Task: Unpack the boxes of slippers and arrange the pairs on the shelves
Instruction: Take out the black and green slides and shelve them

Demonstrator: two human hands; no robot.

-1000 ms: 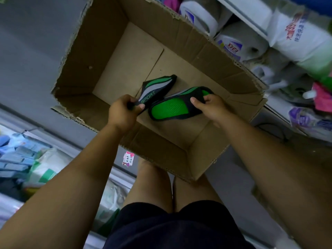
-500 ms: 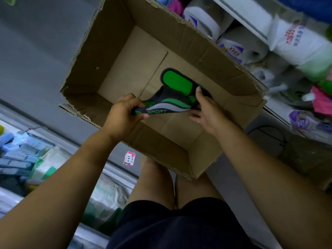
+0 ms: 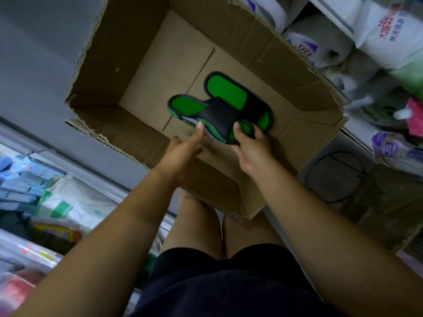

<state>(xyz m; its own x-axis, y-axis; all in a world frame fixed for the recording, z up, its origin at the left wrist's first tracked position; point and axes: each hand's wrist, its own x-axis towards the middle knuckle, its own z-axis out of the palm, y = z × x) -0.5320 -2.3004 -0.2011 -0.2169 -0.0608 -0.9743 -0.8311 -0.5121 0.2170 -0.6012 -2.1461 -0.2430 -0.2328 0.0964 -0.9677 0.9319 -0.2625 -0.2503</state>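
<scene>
An open cardboard box (image 3: 128, 72) stands on the floor in front of me. Over its bottom, two green-and-black slippers overlap: the nearer slipper (image 3: 190, 106) lies across the farther slipper (image 3: 226, 90), green insoles up. My right hand (image 3: 249, 145) pinches the toe end of the nearer slipper, thumb on top. My left hand (image 3: 183, 152) is flat with fingers stretched out, one fingertip touching that slipper's side edge, holding nothing.
Shelves on the right hold white paper rolls (image 3: 320, 40) and plastic-wrapped packs (image 3: 389, 30). On the left are bagged goods (image 3: 71, 207) and blue packs (image 3: 20, 186). A dark round item (image 3: 336, 177) lies on the grey floor (image 3: 34, 65) right of the box. My legs (image 3: 201, 225) are below.
The slippers turned insole-up and now lie crossed. My left hand let go of the strap and opened flat. My right hand shifted to grip the nearer slipper's toe.
</scene>
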